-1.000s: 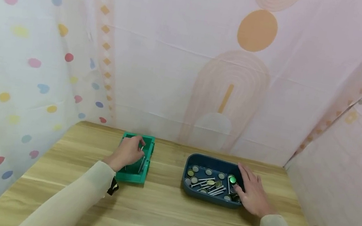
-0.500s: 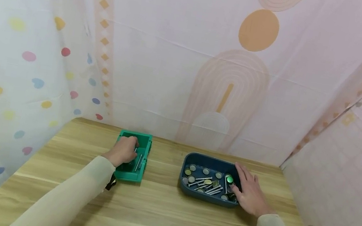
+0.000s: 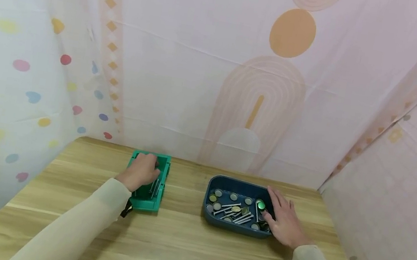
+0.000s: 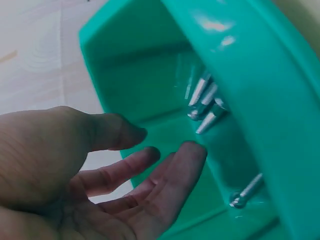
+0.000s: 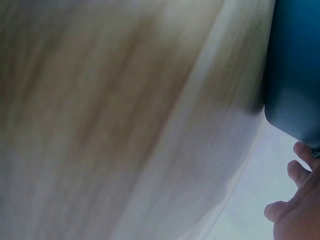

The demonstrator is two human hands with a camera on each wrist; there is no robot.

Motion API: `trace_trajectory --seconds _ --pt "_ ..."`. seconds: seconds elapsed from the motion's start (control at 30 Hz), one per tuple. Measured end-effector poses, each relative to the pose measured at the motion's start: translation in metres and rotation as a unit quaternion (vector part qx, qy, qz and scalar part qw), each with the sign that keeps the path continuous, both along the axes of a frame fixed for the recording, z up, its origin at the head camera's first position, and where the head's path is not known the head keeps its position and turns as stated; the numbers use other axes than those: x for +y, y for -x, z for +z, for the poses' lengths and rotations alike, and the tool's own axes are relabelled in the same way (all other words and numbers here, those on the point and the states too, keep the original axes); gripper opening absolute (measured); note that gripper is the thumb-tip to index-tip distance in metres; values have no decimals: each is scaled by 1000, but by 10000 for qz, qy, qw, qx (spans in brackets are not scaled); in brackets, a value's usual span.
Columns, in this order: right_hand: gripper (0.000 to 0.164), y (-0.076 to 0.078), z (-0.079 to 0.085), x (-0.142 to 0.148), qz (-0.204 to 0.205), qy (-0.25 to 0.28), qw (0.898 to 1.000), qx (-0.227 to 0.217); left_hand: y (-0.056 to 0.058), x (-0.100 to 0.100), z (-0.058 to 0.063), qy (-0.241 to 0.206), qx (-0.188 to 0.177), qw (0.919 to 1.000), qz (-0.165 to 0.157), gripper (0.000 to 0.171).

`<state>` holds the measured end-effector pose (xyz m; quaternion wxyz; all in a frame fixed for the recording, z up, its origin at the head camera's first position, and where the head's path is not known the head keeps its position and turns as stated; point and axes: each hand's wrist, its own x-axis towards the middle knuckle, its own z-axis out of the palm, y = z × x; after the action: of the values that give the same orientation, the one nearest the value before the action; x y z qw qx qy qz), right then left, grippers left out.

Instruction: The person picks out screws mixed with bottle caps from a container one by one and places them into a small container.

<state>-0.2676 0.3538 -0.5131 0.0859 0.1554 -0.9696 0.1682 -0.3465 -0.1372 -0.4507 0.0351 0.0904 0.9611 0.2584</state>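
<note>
My left hand (image 3: 142,171) is inside a green plastic box (image 3: 147,204). Its fingers are loosely bent and, in the left wrist view, a gap with nothing in it shows between thumb and fingertips. Several silver screws (image 4: 204,97) lie on the box floor beyond the fingers, with another screw (image 4: 245,192) nearer the long wall. My right hand (image 3: 287,224) rests at the right end of a dark blue bin (image 3: 234,228), fingers extended along the rim and thumb reaching inside. Near that thumb lies a green bottle cap (image 3: 261,205). The palm side of the right hand is hidden.
Mixed inside the blue bin are several silver screws (image 3: 245,219) and bottle caps (image 3: 233,196), mostly underside up. Both containers stand on a wood-grain table (image 3: 181,253). A patterned cloth (image 3: 184,76) hangs right behind the table's far edge.
A screw pinched in my left hand a second ago is no longer between its fingers; that hand has dipped lower into the green box. The right hand stays at the bin. The head view has shifted slightly.
</note>
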Motion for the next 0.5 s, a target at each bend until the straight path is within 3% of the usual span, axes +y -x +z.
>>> trace_trajectory --seconds 0.17,0.33,0.5 --pt "81 1 2 -1 -65 -50 10000 4 -10 6 8 -145 607 9980 58 15" --pt "80 1 2 -1 -68 -114 9999 25 -21 18 14 -43 1270 9919 15 26" --pt "80 3 0 -1 -18 -109 9999 68 -27 30 14 329 1820 9826 -164 33"
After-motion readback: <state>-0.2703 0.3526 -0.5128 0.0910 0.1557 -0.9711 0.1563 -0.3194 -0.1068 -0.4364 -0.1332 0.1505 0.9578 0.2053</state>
